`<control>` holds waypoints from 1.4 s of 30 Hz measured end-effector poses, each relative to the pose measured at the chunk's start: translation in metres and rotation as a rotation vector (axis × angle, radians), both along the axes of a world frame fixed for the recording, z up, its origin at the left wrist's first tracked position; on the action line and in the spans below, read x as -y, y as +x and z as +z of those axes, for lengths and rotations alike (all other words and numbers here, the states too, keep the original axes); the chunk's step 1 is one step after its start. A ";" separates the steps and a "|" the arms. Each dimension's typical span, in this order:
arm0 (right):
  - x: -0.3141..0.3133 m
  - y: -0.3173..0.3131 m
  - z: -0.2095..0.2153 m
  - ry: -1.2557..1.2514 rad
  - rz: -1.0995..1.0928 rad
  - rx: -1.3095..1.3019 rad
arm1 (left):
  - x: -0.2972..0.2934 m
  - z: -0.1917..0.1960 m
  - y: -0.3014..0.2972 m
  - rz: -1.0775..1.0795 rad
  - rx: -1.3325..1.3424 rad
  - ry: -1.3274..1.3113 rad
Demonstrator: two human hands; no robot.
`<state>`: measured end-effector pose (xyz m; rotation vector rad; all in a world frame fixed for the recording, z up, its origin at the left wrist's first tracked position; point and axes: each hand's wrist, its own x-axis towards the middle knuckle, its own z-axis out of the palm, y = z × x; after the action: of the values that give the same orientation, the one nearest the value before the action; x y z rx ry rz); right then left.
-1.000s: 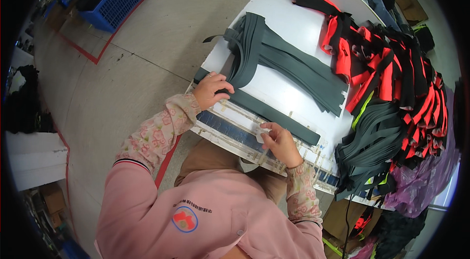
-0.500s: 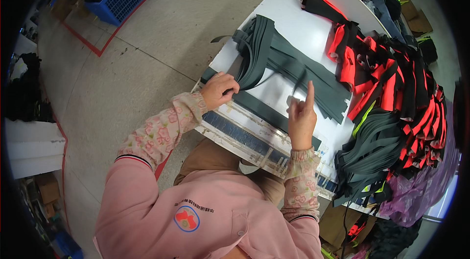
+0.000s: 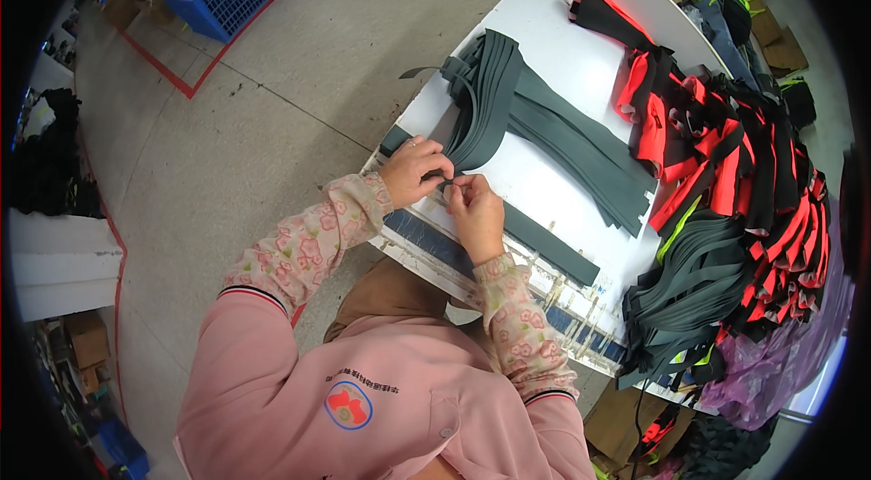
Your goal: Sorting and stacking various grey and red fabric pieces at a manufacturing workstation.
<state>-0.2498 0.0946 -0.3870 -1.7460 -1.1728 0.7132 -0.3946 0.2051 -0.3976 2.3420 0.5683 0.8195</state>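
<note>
Left hand (image 3: 414, 173) and right hand (image 3: 478, 219) together, fingers bent, over a long, flat, dark grey-green strip (image 3: 555, 251) along the near edge of the white, flat-topped table (image 3: 561, 49); grip indiscernible.

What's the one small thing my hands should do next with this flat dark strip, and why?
Probably let the left hand steady the dark strip while the right hand presses down where the two hands meet: they come together near the strip's left part, and its right part lies flat on the white table. What the right hand pinches is too small to tell.
</note>
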 end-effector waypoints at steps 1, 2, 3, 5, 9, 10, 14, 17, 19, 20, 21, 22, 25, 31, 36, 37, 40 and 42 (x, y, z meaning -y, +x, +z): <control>-0.001 0.000 -0.002 -0.002 -0.003 0.038 | 0.000 0.000 0.000 -0.002 -0.006 0.000; -0.001 -0.001 -0.003 -0.004 -0.006 0.076 | 0.000 -0.001 0.000 0.000 -0.006 -0.001; -0.002 -0.002 -0.004 -0.004 -0.006 0.075 | -0.001 -0.001 0.000 -0.006 -0.007 0.006; -0.002 -0.003 -0.005 -0.018 -0.021 0.209 | -0.001 -0.003 0.000 -0.014 -0.009 0.012; 0.006 0.008 0.005 -0.100 0.105 0.197 | 0.002 -0.002 0.001 -0.002 -0.017 0.012; 0.013 0.014 0.009 -0.098 0.052 -0.035 | 0.002 0.000 0.002 0.007 -0.021 0.001; 0.060 0.072 0.023 -0.106 -0.140 -0.257 | 0.001 -0.001 0.004 -0.024 -0.037 -0.019; 0.102 0.114 0.030 -0.175 -0.223 -0.180 | 0.000 0.000 -0.001 0.000 -0.002 0.048; 0.123 0.124 0.030 -0.202 -0.272 -0.142 | 0.000 0.005 -0.001 -0.029 -0.019 0.027; 0.131 0.124 0.024 -0.154 -0.264 -0.102 | -0.001 0.008 -0.001 -0.038 -0.043 0.012; 0.135 0.123 0.022 -0.104 -0.252 -0.062 | -0.001 0.009 -0.002 -0.038 -0.081 -0.017; 0.139 0.122 0.020 -0.103 -0.270 -0.060 | -0.001 0.008 -0.003 -0.056 -0.079 -0.016; 0.137 0.115 0.016 -0.094 -0.240 0.045 | -0.004 0.001 -0.005 -0.050 -0.082 0.007; 0.137 0.119 0.008 -0.072 -0.185 0.315 | -0.001 0.000 0.000 -0.039 -0.060 -0.002; 0.131 0.114 0.039 -0.139 -0.279 -0.085 | -0.001 0.004 -0.002 -0.032 -0.067 -0.007; 0.129 0.111 0.048 -0.109 -0.283 -0.127 | -0.001 0.006 -0.003 -0.027 -0.096 -0.037; 0.124 0.103 0.048 -0.093 -0.210 -0.224 | -0.002 0.007 0.001 -0.058 0.016 0.048; 0.117 0.098 0.053 -0.386 0.179 -0.398 | -0.001 0.010 0.003 -0.033 0.012 0.038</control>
<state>-0.1516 -0.0219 -0.3342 -1.7050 -0.9634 1.4002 -0.3913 0.2057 -0.3877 2.3730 0.5117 0.8347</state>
